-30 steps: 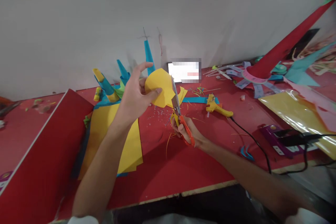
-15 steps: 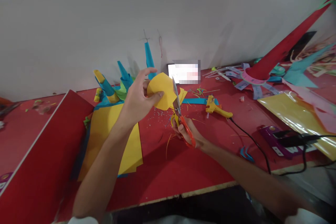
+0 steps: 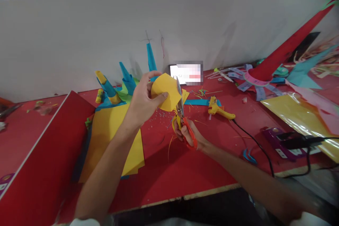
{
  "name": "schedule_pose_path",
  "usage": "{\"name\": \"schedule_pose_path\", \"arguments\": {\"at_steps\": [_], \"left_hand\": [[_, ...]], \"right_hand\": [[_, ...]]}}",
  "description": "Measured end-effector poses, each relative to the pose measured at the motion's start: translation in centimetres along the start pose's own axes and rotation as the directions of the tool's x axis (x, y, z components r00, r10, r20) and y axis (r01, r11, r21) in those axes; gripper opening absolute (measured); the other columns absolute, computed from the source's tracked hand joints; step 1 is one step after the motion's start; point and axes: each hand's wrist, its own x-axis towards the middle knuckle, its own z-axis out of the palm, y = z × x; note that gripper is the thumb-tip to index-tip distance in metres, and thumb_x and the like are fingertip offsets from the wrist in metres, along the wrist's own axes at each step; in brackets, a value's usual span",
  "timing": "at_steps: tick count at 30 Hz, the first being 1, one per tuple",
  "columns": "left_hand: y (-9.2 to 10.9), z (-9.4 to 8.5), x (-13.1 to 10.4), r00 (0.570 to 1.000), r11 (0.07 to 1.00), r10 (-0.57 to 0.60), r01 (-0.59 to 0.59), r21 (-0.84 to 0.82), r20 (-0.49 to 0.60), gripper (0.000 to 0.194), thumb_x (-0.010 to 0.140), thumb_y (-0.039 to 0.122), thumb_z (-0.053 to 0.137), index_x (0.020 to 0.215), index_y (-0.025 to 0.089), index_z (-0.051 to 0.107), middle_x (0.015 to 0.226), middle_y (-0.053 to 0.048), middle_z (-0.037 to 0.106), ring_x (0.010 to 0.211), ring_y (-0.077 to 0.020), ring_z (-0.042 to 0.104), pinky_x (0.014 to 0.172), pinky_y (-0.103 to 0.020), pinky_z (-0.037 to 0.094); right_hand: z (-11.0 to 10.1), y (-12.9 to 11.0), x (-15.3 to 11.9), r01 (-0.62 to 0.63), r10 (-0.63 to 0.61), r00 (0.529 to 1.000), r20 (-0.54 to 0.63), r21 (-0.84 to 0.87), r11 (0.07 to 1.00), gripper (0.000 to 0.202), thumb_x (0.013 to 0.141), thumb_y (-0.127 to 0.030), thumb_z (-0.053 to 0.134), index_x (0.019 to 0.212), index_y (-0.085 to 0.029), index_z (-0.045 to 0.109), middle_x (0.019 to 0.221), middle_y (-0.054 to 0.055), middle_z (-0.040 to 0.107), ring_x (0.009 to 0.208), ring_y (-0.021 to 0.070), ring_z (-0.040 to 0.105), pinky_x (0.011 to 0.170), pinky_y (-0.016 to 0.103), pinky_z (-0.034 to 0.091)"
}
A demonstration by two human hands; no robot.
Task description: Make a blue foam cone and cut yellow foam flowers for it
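My left hand [image 3: 145, 100] pinches a rounded piece of yellow paper [image 3: 168, 95] between thumb and fingers, held up above the red table. In my right hand [image 3: 186, 132] is a pair of scissors [image 3: 180, 107] with orange and yellow handles, its blades pointing up along the paper's right edge. The blades look nearly closed. Behind them show yellow paper scraps [image 3: 185, 94]. Under my left forearm lies a stack of yellow sheets [image 3: 102, 130], with blue ones beneath.
A yellow glue gun [image 3: 219, 108] with a black cord rests right of the scissors. Blue paper cones [image 3: 128, 79] stand at the back by a lit phone [image 3: 185, 74]. A red cone [image 3: 286, 47], a purple power strip [image 3: 280, 144] and a red divider [image 3: 45, 162] flank the workspace.
The yellow paper and my left hand have shifted slightly right. The scissor blades have come closer together at the paper's edge.
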Motion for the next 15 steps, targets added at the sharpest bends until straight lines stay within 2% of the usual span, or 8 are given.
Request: {"name": "schedule_pose_path", "arguments": {"at_steps": [6,8,12,15], "left_hand": [[-0.1,0.4,-0.2,0.998,1.0,-0.025,0.025,0.004,0.063,0.061,0.085,0.027,0.083,0.138,0.026,0.052,0.098,-0.002,0.074,0.083,-0.0209,0.076,0.067,-0.03,0.064],[0.0,0.3,-0.3,0.997,0.999,0.004,-0.008,0.043,0.079,0.058,0.085,0.03,0.083,0.136,0.026,0.054,0.103,-0.004,0.074,0.087,-0.0207,0.075,0.07,-0.03,0.064],[0.4,0.1,-0.4,0.995,0.971,0.088,-0.097,0.219,0.049,0.041,0.088,0.035,0.082,0.122,0.023,0.063,0.115,-0.006,0.072,0.098,-0.0207,0.072,0.079,-0.031,0.064],[0.6,0.3,-0.5,0.998,0.977,0.064,-0.067,0.203,0.018,0.03,0.091,0.034,0.079,0.114,0.022,0.064,0.106,-0.005,0.071,0.092,-0.0191,0.071,0.074,-0.029,0.062]], "right_hand": [[0.1,0.6,0.4,0.023,-0.024,0.999,0.023,0.051,0.998,0.066,0.092,-0.091,0.051,0.097,-0.025,0.048,0.08,-0.003,0.044,0.059,0.0126,0.036,0.052,0.03,0.031],[0.0,0.4,0.4,0.034,-0.035,0.999,0.022,0.045,0.998,0.064,0.094,-0.089,0.052,0.097,-0.025,0.048,0.082,-0.003,0.043,0.06,0.0126,0.036,0.054,0.03,0.031],[-0.1,-0.3,0.3,0.018,-0.018,0.999,0.033,0.002,1.0,0.065,0.095,-0.088,0.05,0.1,-0.024,0.052,0.079,-0.003,0.043,0.062,0.0134,0.038,0.056,0.03,0.032],[-0.1,-0.4,0.2,0.006,-0.006,0.999,0.039,-0.001,1.0,0.066,0.094,-0.09,0.05,0.097,-0.024,0.051,0.077,-0.003,0.043,0.061,0.0137,0.038,0.055,0.03,0.032]]}}
